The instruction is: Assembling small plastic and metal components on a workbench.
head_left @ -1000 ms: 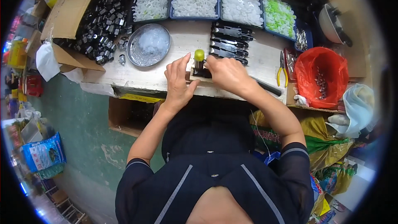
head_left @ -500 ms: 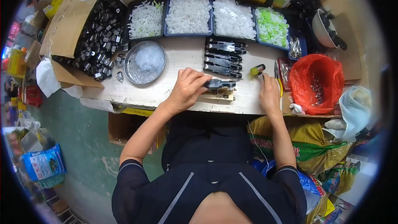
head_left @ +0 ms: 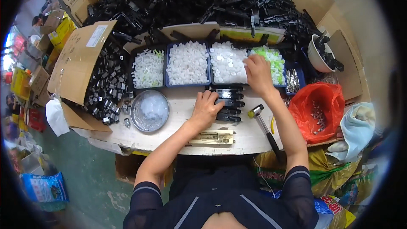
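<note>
My left hand (head_left: 205, 109) is at the left ends of a row of black plastic parts (head_left: 231, 103), its thumb and fingers closed about the end of one. My right hand (head_left: 259, 74) reaches over the far trays, fingertips curled together where the tray of white discs meets the tray of green and white pieces (head_left: 277, 65); whatever its fingers hold is hidden. Between my arms lies a cream-coloured fixture (head_left: 212, 137) with nothing black on it. A hammer (head_left: 267, 129) with a yellow and black head rests beside my right forearm.
Small white pieces fill several trays (head_left: 188, 85) at the back. A round metal dish (head_left: 149, 111) and a carton of dark metallic pieces (head_left: 80, 65) stand left. On the right are a red bag (head_left: 318, 110), a white bowl (head_left: 320, 55) and a tray of metal pins (head_left: 292, 80). Black parts (head_left: 190, 4) are heaped behind.
My right hand has let go of the hammer and moved up to the trays. My left hand has moved from the fixture to the row, and the black part has left the fixture. The view has tilted up.
</note>
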{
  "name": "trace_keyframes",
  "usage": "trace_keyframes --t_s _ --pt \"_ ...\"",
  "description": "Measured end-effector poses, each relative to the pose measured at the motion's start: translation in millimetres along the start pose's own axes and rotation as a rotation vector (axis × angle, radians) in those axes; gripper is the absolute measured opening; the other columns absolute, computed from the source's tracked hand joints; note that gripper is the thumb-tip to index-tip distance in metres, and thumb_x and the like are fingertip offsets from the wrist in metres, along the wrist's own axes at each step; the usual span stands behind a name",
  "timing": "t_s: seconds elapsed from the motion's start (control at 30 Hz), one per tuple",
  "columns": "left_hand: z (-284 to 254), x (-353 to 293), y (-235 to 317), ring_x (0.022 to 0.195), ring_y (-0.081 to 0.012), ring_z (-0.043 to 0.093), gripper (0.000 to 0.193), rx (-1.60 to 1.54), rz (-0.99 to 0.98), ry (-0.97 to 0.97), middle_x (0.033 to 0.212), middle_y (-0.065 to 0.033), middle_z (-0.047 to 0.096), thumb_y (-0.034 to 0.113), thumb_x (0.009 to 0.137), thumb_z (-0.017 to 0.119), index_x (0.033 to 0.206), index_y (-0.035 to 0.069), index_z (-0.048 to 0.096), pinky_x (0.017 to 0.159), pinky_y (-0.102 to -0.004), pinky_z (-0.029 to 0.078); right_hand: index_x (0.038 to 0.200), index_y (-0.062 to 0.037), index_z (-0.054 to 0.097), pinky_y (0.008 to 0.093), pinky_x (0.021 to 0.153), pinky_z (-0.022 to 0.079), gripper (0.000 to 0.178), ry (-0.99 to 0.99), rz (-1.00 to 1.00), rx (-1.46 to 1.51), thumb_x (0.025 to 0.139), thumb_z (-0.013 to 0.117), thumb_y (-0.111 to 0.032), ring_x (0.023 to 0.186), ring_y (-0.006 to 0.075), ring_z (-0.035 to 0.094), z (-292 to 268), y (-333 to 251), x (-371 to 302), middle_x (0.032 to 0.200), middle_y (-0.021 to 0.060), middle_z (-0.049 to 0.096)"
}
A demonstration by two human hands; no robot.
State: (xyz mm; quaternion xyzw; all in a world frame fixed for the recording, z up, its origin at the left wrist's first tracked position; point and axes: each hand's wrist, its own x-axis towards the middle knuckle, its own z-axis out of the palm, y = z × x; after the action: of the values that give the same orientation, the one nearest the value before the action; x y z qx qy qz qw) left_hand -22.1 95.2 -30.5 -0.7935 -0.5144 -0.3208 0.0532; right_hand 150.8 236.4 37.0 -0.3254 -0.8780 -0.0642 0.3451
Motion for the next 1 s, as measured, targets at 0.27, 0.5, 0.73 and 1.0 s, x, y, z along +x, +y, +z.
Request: trace_keyframes --t_s 0.27,0.5,0.73,1.0 --pt "-51 -24 -11 0.084 -0.0263 0.05 0.016 -0.129 -0.225 0.142 0.088 -0.0076 0.056 0.009 0.07 0.068 0.085 0.009 0.064 0.071 -0.038 0.037 0.09 -0.013 0.063 0.0389 0.073 0.035 0.023 0.196 -0.116 -0.179 0.069 0.056 -0.005 0.094 0.0246 0.048 36 8 151 0.092 0.004 0.054" --pt "-114 -92 -28 0.074 -0.024 0.055 0.011 -0.147 -0.511 0.28 0.078 -0.0093 0.061 0.0 0.072 0.067 0.083 0.001 0.066 0.068 -0.0326 0.043 0.086 -0.0181 0.067 0.0397 0.079 0.035 0.018 -0.07 -0.245 -0.457 0.073 0.056 -0.012 0.101 0.0217 0.045 56 -33 182 0.097 0.0037 0.05" --pt "-148 -157 -27 0.065 -0.0095 0.051 0.008 -0.2 -0.88 0.455 0.073 -0.0037 0.057 -0.001 0.078 0.063 0.086 -0.003 0.065 0.059 -0.022 0.04 0.09 -0.0069 0.065 0.0272 0.062 0.049 0.019 0.553 0.201 0.621 0.073 0.065 0.001 0.07 0.0174 0.061 -4 48 168 0.083 0.0054 0.06" --pt "-133 -146 -11 0.063 -0.011 0.052 0.008 -0.244 -0.818 0.468 0.074 -0.0058 0.059 0.0 0.078 0.064 0.086 -0.003 0.065 0.059 -0.023 0.042 0.086 -0.0009 0.052 0.0346 0.053 0.051 0.008 0.088 0.79 1.471 0.08 0.052 -0.006 0.055 0.0178 0.055 -38 4 35 0.065 0.0075 0.054"
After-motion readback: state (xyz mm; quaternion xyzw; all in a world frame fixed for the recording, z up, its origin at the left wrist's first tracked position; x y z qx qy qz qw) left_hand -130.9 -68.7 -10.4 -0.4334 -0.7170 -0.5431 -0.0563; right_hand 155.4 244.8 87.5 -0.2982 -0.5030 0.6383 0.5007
